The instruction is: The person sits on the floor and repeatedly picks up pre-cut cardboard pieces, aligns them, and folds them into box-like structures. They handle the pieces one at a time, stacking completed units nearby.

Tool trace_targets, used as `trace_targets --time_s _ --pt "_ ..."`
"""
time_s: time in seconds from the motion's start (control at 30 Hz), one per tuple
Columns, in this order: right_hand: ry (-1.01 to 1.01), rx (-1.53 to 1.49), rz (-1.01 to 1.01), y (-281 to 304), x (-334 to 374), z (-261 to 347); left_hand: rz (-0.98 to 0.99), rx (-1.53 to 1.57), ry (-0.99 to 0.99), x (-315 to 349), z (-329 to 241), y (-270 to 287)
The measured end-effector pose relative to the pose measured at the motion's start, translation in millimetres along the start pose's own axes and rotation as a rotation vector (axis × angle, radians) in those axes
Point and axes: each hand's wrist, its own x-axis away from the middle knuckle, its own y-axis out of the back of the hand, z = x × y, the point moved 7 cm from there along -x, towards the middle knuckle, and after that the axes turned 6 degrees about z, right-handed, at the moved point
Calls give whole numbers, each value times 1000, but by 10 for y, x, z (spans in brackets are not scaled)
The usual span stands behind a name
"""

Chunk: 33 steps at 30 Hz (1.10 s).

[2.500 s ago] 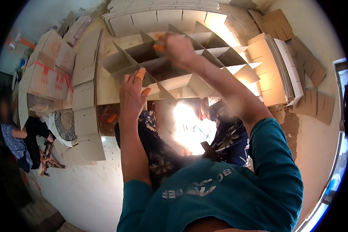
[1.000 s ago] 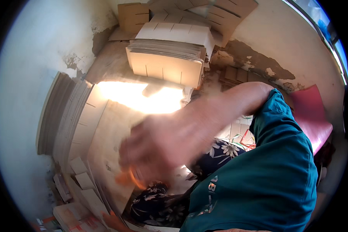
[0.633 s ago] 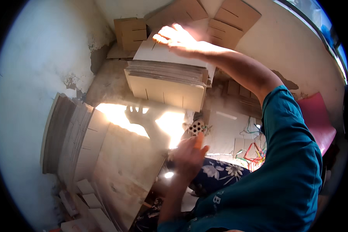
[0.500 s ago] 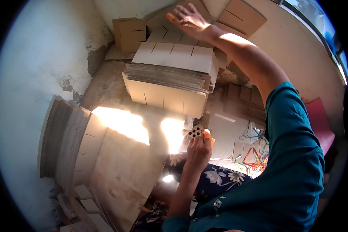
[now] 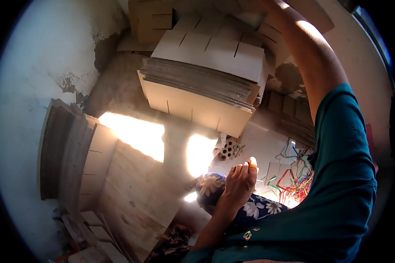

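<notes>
My left hand [image 5: 239,183] is raised over my flowered trousers, its fingers curled in and the thumb side up. Something orange wraps a digit there; whatever the curled fingers may hold is hidden. My right arm [image 5: 309,48] stretches up past the far side of the frame, so the right hand is out of sight. Below that arm lies a big pile of slotted cardboard sheets [image 5: 197,107], edges toward me. Slotted pale sheets [image 5: 210,46] cover its top and slope away. A small piece with round holes [image 5: 228,150] shows between the pile and my left hand.
Another stack of slotted cardboard [image 5: 68,153] leans along the left wall. Brown sheets [image 5: 289,111] lie right of the main pile. Tangled coloured straps [image 5: 294,186] are by my knee. More cardboard [image 5: 151,22] stands at the back. Sunlight patches [image 5: 138,136] fall on the floor.
My right hand has reached farther out and left the frame. My left hand has shifted right and nearer, away from the holed piece. The view has moved, making the pile look larger.
</notes>
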Motion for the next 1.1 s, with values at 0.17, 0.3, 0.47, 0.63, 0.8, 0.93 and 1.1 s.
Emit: trace_targets --time_s 0.17,0.3,0.47,0.63,0.8,0.93,1.1 --pt "19 -31 44 -1 53 74 11 -4 -5 -19 23 -3" --pt "42 -55 55 65 191 153 -11 2 -4 -34 8 -18" --pt "60 -72 34 277 460 227 -15 44 -14 -45 -36 -61" --pt "143 -215 -82 552 786 755 83 -7 90 73 45 -102" --pt "68 -454 -260 1003 1564 814 -61 -5 10 -5 -41 -68" --pt "-53 -934 -309 855 2288 968 -430 67 0 100 -54 222" --pt "-74 -1503 -322 -159 3086 1173 -658 329 387 288 231 487"
